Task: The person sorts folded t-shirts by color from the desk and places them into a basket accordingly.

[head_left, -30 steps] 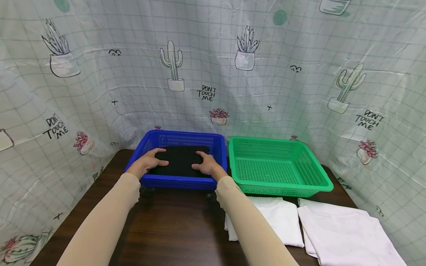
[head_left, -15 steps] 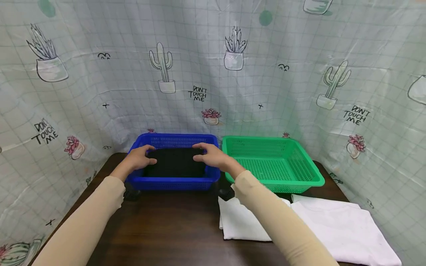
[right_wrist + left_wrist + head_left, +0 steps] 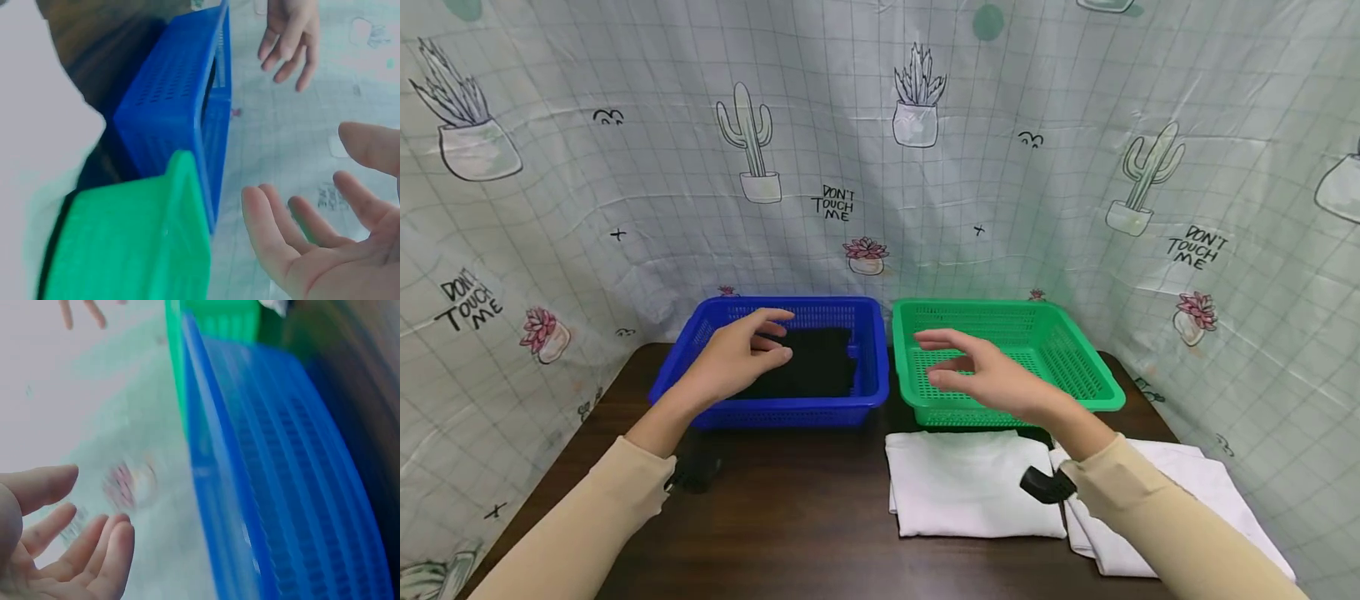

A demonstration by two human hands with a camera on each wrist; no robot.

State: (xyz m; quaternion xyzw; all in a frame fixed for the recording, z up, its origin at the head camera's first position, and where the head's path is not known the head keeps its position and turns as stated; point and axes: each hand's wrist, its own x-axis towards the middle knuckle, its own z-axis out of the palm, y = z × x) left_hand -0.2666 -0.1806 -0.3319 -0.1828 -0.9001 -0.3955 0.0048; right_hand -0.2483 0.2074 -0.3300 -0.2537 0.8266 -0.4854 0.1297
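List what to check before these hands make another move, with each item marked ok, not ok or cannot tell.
1. Left hand free: ok, it holds nothing, raised above the blue basket.
2. Right hand free: ok, it holds nothing, raised apart from the green basket.
3. Black item inside the blue basket: ok.
4. Nearest white cloth in a hand: not ok, it lies folded on the table.
5. Nothing beneath the black item: cannot tell, its underside is hidden.

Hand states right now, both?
Left hand: open, holding nothing, over the blue basket.
Right hand: open, holding nothing, near the green basket.
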